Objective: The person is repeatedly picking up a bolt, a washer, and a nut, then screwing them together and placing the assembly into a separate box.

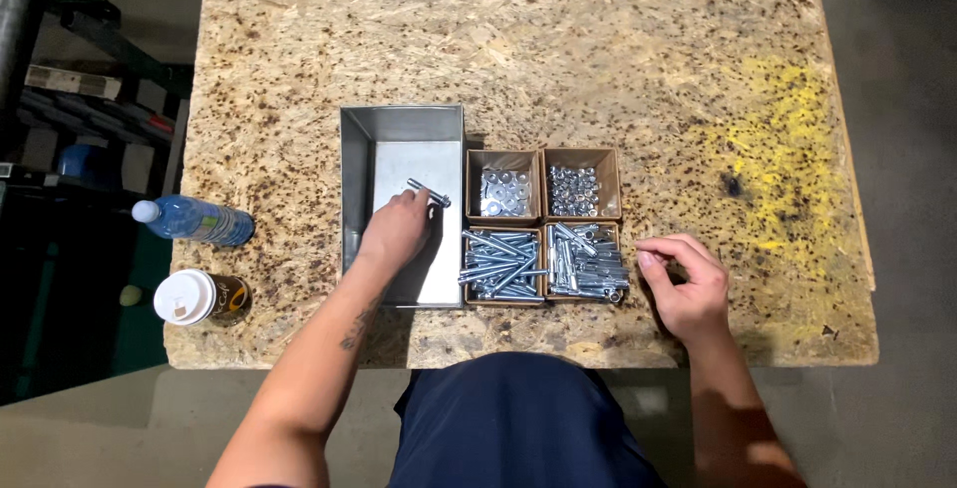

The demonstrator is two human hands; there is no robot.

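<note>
the chipboard table [598,49] carries all items within arm's reach. the metal tray [403,129] sits left of four cardboard boxes [543,224], which keep bolts and small fasteners sorted by type. left hand [396,232] is inside the tray, fingers pinched on a bolt [428,192] near the tray floor. right hand [684,277] rests loosely curled and empty beside the boxes. at the left table edge lie a blue bottle [194,220] and a white-lidded cup [199,298].

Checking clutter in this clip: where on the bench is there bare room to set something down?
Bare board lies beyond the metal tray and the four cardboard boxes, and right of the right hand. It is crowded at the left edge by the bottle and cup.
</note>
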